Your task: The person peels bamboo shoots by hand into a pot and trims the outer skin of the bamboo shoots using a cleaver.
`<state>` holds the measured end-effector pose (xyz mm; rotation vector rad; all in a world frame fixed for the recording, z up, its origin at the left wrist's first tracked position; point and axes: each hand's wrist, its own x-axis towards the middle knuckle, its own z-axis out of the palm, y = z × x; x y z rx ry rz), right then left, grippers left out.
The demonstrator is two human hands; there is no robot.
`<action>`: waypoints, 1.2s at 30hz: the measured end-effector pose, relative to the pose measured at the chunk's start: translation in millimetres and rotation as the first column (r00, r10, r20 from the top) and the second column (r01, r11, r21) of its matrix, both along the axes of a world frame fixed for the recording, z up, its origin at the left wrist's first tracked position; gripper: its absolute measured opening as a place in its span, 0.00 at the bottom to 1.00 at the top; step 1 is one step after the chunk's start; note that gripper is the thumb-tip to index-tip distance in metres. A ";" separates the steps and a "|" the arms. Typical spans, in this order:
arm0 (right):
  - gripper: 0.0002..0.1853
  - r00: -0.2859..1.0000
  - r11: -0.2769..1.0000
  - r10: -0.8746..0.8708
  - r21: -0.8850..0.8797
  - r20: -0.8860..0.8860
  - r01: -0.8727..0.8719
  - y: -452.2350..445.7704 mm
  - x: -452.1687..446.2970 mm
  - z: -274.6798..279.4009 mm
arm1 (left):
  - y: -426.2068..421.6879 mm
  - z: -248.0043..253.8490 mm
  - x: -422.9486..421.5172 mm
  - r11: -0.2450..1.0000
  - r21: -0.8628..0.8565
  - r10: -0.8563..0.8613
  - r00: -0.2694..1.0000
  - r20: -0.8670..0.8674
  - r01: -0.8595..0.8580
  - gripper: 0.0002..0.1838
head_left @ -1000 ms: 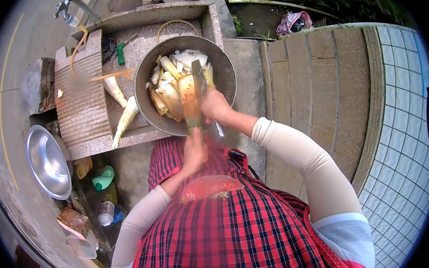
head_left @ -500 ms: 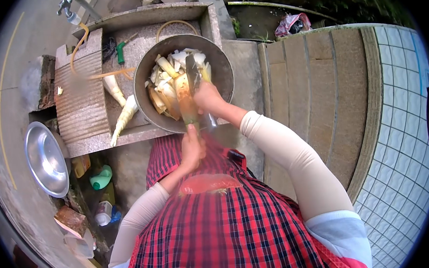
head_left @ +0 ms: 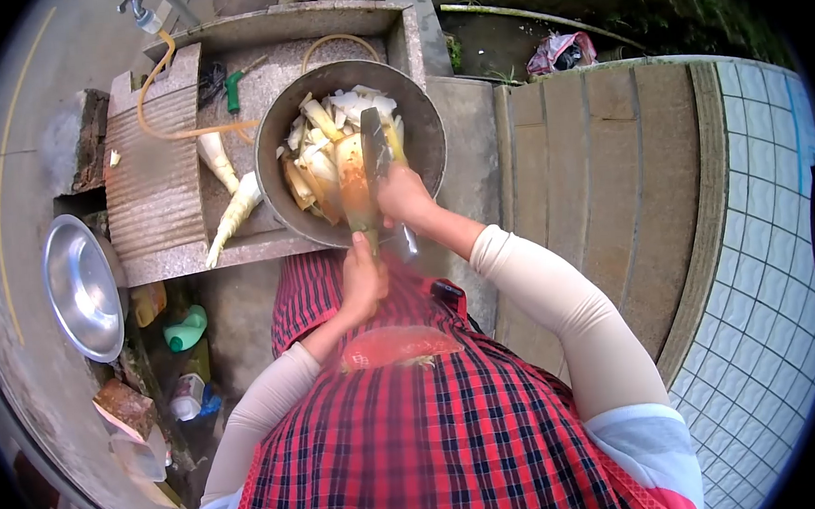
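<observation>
My left hand [head_left: 364, 283] is wrapped round the lower end of a thick peeled bamboo shoot [head_left: 353, 178], whose far end points into a large metal pot [head_left: 277, 183]. My right hand [head_left: 403, 197] grips a knife [head_left: 371, 133], its dark blade lying along the shoot's right side. Pale cut bamboo shoot pieces [head_left: 361, 101] fill much of the pot beneath. The knife's handle is mostly hidden by my fingers. To the left of the pot lie two whole bamboo shoots [head_left: 235, 218] on the stone sink [head_left: 184, 259].
A ridged washing slab [head_left: 155, 177] forms the sink's left side. An orange hose [head_left: 162, 131] runs from the tap [head_left: 139, 11] towards the pot. A green-handled tool [head_left: 233, 92] lies behind. A steel basin [head_left: 83, 288] stands left; stone steps [head_left: 599, 187] rise at right.
My right hand and the knife have slid slightly towards my body along the shoot. My left hand keeps its hold on the shoot. The whole view has shifted a little.
</observation>
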<state>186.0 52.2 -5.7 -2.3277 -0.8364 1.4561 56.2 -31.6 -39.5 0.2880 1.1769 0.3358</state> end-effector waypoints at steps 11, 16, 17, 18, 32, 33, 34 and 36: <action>0.14 0.999 0.999 0.009 0.039 -0.036 -0.007 -11.6 -6.5 5.4 | 4.3 -5.2 1.4 0.993 -0.109 0.060 0.997 0.038 -0.056 0.31; 0.13 0.993 0.993 0.106 0.048 0.058 -0.109 -26.0 -0.9 -19.8 | 1.4 -4.2 2.7 0.999 -0.043 0.021 1.000 0.018 -0.021 0.29; 0.12 0.993 0.993 0.102 0.058 0.061 -0.106 -22.7 -3.6 -16.8 | 1.8 -2.5 2.2 1.000 -0.015 0.012 1.000 0.023 -0.012 0.28; 0.12 0.993 0.992 0.100 0.066 0.063 -0.104 -16.8 -7.2 -8.6 | 1.5 -1.5 2.6 1.000 0.012 0.005 1.000 0.028 -0.006 0.28; 0.13 0.998 0.997 0.021 0.071 0.058 -0.025 -17.5 -14.6 4.5 | 2.6 0.8 4.5 0.999 0.014 0.036 0.999 0.035 -0.036 0.25; 0.13 0.997 0.997 0.003 0.083 0.072 -0.009 -21.4 -14.4 2.2 | 2.4 1.3 3.3 1.000 0.017 0.019 0.999 0.040 -0.019 0.25; 0.13 0.992 0.995 0.041 0.090 0.116 -0.052 -24.1 -13.2 -4.8 | 2.9 -1.0 3.3 1.000 0.025 0.009 1.000 0.023 -0.010 0.25; 0.13 0.974 0.988 0.112 0.085 0.198 -0.131 -31.4 -12.0 -13.7 | -2.2 -6.5 5.9 1.000 0.026 -0.016 1.000 -0.016 0.016 0.25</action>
